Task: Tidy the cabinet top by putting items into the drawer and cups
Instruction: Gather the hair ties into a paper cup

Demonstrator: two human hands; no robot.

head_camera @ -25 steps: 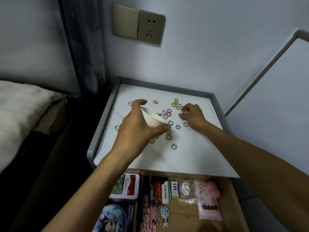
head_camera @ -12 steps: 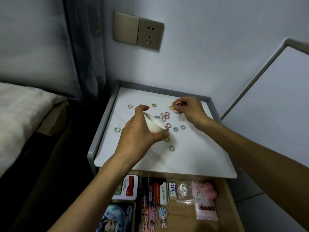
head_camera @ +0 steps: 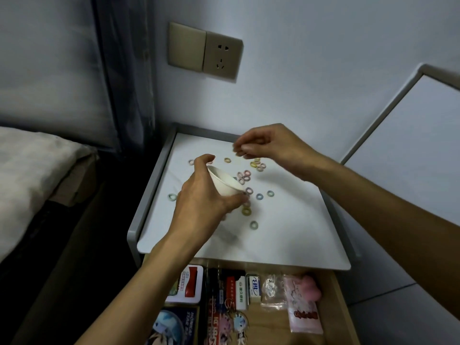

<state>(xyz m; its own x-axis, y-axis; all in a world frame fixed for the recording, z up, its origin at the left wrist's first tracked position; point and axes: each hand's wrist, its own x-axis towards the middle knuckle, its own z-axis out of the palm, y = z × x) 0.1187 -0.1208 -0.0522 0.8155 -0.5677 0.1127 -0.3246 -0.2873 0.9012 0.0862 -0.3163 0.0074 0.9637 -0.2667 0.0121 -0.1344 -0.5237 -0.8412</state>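
Right hand [head_camera: 270, 145] has risen from the cabinet top [head_camera: 286, 235], pinching a ring [head_camera: 235, 147]; left hand [head_camera: 201, 199] grips the tilted cup [head_camera: 224, 183], ready to receive it.

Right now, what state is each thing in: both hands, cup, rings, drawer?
Left hand, grips the cup.
Cup, tilted, mouth toward the rings.
Right hand, raised, pinching something small, probably rings.
Rings, scattered loose on the cabinet top.
Drawer, open, holding items.
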